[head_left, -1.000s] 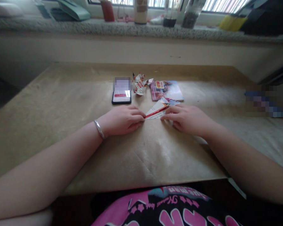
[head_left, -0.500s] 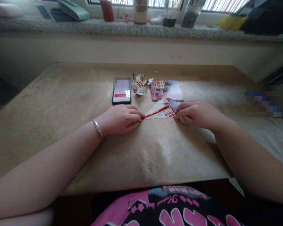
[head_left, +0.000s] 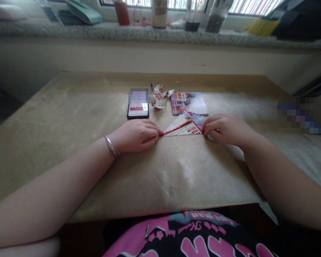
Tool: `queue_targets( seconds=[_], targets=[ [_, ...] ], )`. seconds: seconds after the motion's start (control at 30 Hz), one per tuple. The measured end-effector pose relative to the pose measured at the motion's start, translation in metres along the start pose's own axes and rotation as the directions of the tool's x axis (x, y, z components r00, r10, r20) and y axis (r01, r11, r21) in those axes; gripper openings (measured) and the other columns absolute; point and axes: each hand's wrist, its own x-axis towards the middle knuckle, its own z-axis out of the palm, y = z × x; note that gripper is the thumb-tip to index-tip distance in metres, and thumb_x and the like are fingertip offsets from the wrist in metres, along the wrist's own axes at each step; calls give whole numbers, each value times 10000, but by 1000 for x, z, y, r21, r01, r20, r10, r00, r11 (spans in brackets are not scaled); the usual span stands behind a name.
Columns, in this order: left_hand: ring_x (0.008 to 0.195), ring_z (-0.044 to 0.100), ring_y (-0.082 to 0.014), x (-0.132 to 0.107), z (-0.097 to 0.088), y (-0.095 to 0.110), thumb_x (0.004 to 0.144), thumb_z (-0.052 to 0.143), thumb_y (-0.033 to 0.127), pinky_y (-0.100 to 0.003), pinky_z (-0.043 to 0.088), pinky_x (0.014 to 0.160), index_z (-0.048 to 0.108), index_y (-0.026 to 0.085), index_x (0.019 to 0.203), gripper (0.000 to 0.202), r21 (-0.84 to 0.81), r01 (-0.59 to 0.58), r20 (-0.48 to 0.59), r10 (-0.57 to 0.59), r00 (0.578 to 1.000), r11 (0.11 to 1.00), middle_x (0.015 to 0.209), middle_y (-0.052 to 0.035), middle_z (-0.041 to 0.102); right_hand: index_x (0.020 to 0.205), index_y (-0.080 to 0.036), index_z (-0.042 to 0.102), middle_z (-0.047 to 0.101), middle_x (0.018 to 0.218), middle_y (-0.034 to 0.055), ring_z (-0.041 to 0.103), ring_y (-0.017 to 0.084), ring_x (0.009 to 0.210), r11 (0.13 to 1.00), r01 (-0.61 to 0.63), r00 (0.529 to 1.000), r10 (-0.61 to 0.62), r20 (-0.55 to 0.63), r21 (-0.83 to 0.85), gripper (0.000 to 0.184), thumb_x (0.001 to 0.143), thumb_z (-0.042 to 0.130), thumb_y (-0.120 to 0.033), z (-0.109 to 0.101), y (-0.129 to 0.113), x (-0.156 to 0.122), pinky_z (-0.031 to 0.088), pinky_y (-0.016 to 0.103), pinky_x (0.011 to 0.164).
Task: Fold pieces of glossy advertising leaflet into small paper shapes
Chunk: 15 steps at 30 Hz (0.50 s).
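Observation:
A folded sheet of printed paper (head_left: 183, 128), white with red lettering and a red stripe, lies on the table between my hands. It narrows to a point on the left and widens to the right. My left hand (head_left: 140, 135), with a silver bangle at the wrist, pinches that narrow tip. At the wide end, my right hand (head_left: 224, 129) has its thumb and fingers closed on the lower right corner. Just behind the paper is a flat booklet (head_left: 198, 102) with a colourful picture and a yellow label; the paper's upper part is near its front edge.
A phone (head_left: 138, 110) with its screen lit lies behind my left hand. Beside it sits a crumpled paper (head_left: 157, 98). A partly blurred blue item (head_left: 302, 116) is at the right table edge. Several jars and a red container (head_left: 122, 13) line the stone windowsill (head_left: 139, 34).
My right fingers have slid slightly right to the paper's corner, so more of its printed right end shows. My left hand stays at the tip.

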Motion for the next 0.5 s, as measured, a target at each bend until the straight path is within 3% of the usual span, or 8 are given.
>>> queue_targets(
  seconds=[0.1,0.2,0.23,0.37,0.5],
  targets=[
    [991,661,-174,0,0,-2,907,476,231,-283,542,867,713,181,940,244,-50,19,-2,-19,1000,999,1041,-71,727,730,-232,719,736,873,20,657,185,777,993,-110,994,109,-32,-36,273,785,460,-165,4,-6,2,446,291,644],
    [965,656,-177,0,-1,-3,895,491,225,-284,538,854,707,174,898,222,-97,16,-8,-17,1000,995,1006,-77,721,815,-229,732,721,808,36,630,191,691,937,-347,930,338,-146,-42,251,815,482,-229,10,-15,7,429,296,594],
    [963,653,-177,0,0,-3,889,497,218,-284,536,852,704,172,878,213,-108,13,-9,-14,1000,994,998,-76,720,857,-227,737,721,831,41,632,193,709,928,-372,917,368,-155,2,255,834,484,-249,12,-18,9,444,298,613],
    [976,641,-179,0,1,-2,877,508,193,-286,527,861,702,176,887,195,-143,5,-11,-7,1000,990,1003,-70,720,1054,-206,728,689,1003,93,638,222,846,946,-311,936,322,-139,95,316,866,544,-381,19,-26,15,502,343,748],
    [982,635,-173,0,2,-1,870,512,183,-285,523,876,705,188,928,201,-177,19,0,-19,1000,984,1004,-67,716,1103,-195,710,674,987,99,631,239,879,951,-268,940,293,-174,154,343,842,595,-387,26,-27,17,518,384,816]
  ],
)
